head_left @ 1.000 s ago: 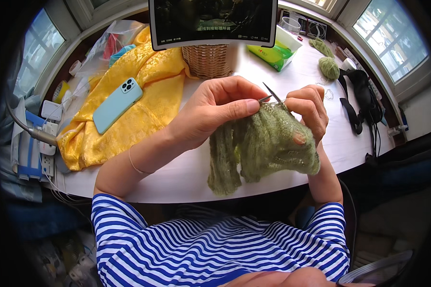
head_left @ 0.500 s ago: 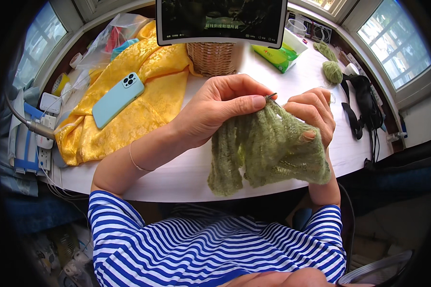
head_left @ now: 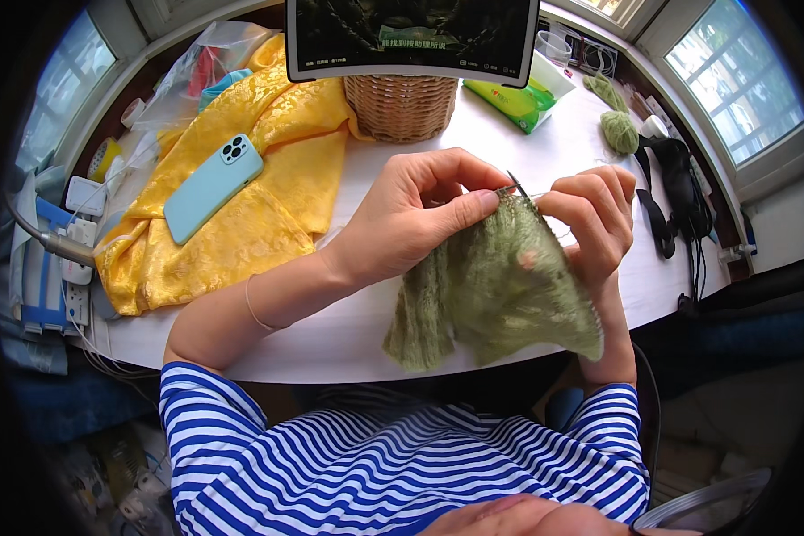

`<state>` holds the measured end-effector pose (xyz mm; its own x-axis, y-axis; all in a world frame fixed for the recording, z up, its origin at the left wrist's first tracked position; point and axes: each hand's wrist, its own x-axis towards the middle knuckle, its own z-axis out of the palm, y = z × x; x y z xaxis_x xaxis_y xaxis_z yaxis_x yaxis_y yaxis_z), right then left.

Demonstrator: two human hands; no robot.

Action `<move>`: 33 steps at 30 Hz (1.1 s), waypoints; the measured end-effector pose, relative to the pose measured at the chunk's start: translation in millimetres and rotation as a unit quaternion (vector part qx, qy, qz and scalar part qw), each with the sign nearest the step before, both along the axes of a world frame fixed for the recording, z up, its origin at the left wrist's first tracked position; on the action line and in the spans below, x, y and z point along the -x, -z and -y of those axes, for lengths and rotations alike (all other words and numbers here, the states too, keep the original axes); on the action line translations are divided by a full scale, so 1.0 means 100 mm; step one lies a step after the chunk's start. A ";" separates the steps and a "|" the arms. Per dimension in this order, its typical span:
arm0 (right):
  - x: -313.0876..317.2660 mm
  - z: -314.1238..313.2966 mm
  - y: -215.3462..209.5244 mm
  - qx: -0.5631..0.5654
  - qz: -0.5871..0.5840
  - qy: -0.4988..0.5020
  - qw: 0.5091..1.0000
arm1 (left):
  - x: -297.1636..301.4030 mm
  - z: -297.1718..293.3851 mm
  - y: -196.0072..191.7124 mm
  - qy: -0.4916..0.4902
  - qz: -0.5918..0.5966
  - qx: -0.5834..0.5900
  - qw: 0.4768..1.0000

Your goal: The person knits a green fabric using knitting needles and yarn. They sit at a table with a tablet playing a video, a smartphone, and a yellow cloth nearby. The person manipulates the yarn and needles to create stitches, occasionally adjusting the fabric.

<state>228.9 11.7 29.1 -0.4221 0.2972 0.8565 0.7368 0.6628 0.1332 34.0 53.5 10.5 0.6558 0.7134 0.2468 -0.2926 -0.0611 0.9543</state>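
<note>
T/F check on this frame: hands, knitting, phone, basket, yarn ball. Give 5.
1. Both hands hold the green knitting. True; left hand, right hand.
2. The phone lies on bare table. False: it lies on the yellow cloth.
3. The basket stands below the screen. True.
4. The yarn ball is red. False: green.
5. The needle lies flat on the table. False: it is held at the knitting's top edge.
</note>
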 end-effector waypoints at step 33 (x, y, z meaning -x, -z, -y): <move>-0.03 0.09 0.06 0.064 -0.098 -0.035 0.992 | 0.04 0.00 -0.04 0.032 0.042 0.055 0.997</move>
